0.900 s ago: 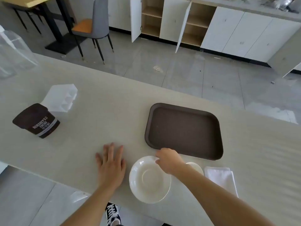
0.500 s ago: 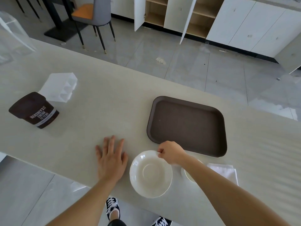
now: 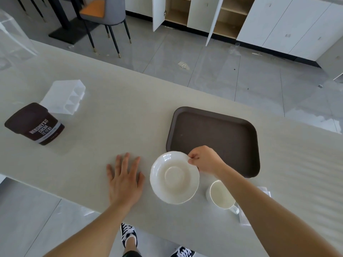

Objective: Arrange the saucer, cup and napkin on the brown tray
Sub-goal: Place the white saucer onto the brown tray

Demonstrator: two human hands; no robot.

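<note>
A white saucer [image 3: 174,178] is held by its far right rim in my right hand [image 3: 205,160], tilted, just in front of the brown tray [image 3: 213,138]. The tray lies bare on the pale counter. A white cup [image 3: 221,195] stands to the right of the saucer, partly under my right forearm. The white napkin [image 3: 264,191] lies beyond the cup, mostly hidden by the arm. My left hand [image 3: 124,177] rests flat on the counter, fingers spread, left of the saucer.
A dark cocoa tub [image 3: 36,124] and a clear plastic holder [image 3: 65,98] sit at the counter's left. The counter's near edge runs just below the saucer and cup. Beyond the counter are a chair [image 3: 105,13] and open cabinets [image 3: 202,13].
My right hand has closed on the saucer's rim and raised that edge, shifting toward the tray. The cup is now uncovered. The left hand stays flat.
</note>
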